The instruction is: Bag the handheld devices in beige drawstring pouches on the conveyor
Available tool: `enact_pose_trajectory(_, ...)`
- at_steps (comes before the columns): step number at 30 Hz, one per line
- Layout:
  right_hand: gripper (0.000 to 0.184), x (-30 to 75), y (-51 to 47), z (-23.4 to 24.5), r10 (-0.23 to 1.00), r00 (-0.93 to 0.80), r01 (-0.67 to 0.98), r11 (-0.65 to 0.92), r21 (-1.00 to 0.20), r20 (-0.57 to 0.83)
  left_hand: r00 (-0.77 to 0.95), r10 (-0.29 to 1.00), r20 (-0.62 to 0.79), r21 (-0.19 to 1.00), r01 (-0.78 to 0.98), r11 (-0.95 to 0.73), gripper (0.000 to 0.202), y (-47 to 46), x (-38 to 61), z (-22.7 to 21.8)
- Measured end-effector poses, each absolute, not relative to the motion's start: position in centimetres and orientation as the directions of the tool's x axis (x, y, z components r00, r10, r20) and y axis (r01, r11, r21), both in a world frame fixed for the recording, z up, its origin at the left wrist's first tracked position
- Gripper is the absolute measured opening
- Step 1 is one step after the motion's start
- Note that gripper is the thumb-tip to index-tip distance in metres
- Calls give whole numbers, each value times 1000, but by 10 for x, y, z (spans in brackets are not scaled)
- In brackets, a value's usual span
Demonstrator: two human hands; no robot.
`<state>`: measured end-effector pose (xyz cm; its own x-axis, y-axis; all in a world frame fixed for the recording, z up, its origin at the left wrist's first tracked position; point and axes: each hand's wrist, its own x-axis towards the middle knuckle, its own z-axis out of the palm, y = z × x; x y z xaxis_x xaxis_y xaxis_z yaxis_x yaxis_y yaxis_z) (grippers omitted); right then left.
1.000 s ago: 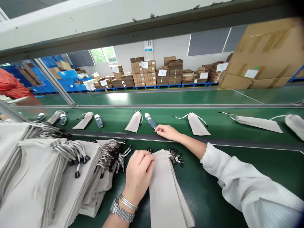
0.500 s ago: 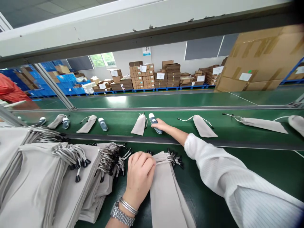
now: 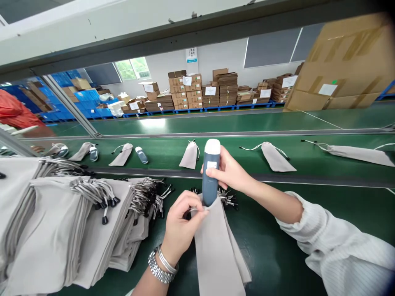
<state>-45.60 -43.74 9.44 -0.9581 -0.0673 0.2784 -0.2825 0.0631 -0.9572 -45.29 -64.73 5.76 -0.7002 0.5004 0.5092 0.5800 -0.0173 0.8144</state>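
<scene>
White wall (image 3: 222, 57) with a window (image 3: 132, 68) at left; cardboard cartons (image 3: 185, 90) stacked on blue pallets (image 3: 203, 109); blue crates (image 3: 80, 96) far left; green conveyor (image 3: 216, 122) beyond.

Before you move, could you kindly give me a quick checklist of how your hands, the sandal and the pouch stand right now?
1. Right hand grips the slide sandal upright: ok.
2. Left hand holds the top edge of the beige drawstring pouch: ok.
3. Sandal's lower end is at the pouch's mouth: ok, it appears to meet the top edge.
4. Sandal is inside the pouch: not ok, nearly all of it stands above the mouth.
5. Pouch's opening is spread wide: cannot tell, the grip and the sandal hide it.
</scene>
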Motion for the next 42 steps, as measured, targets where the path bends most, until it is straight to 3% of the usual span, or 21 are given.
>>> enact_pose_trajectory(3,60,-452,-436,100,-89,-957,-285,80,-955,277,-740,453,498,843,535,-52,17,-647,-451,61)
enact_pose_trajectory(7,41,-439,-437,113,-377,-909,-263,193,-945,176,-789,367,492,863,498,-86,17,-648,-449,66)
enact_pose_trajectory(10,46,-431,-439,120,-522,-851,-252,310,-917,57,-828,258,498,867,485,-117,17,-647,-447,68)
enact_pose_trajectory(12,45,-428,-439,124,-574,-819,-210,276,-938,14,-844,202,497,868,482,-118,17,-648,-447,69)
enact_pose_trajectory(14,40,-426,-437,127,-585,-811,-130,147,-981,20,-861,181,476,879,456,-144,18,-653,-450,73)
enact_pose_trajectory(18,25,-413,-425,142,-340,-924,-106,-213,-971,175,-928,85,363,878,310,-365,20,-668,-461,86)
enact_pose_trajectory(21,26,-403,-416,156,-150,-956,-202,-291,-935,253,-929,61,366,838,300,-456,18,-673,-463,90)
enact_pose_trajectory(24,24,-402,-408,166,56,-947,-322,-214,-922,317,-899,124,420,861,351,-369,21,-666,-461,79)
enact_pose_trajectory(27,15,-414,-394,167,304,-806,-551,-73,-831,507,-897,214,387,919,358,-162,18,-656,-457,65)
enact_pose_trajectory(30,8,-431,-379,157,444,-506,-703,285,-652,739,-878,303,372,912,406,57,11,-650,-454,57)
enact_pose_trajectory(31,7,-436,-375,153,425,-444,-669,428,-608,789,-860,329,389,890,444,109,10,-648,-453,55)
enact_pose_trajectory(33,18,-447,-370,142,330,-491,-528,624,-576,806,-810,386,440,830,531,169,9,-647,-451,55)
enact_pose_trajectory(36,43,-462,-373,124,165,-758,-366,693,-621,630,-723,481,495,740,641,201,13,-646,-447,54)
enact_pose_trajectory(42,23,-497,-391,64,-161,-944,-309,738,-599,288,-643,587,491,653,718,241,19,-647,-446,49)
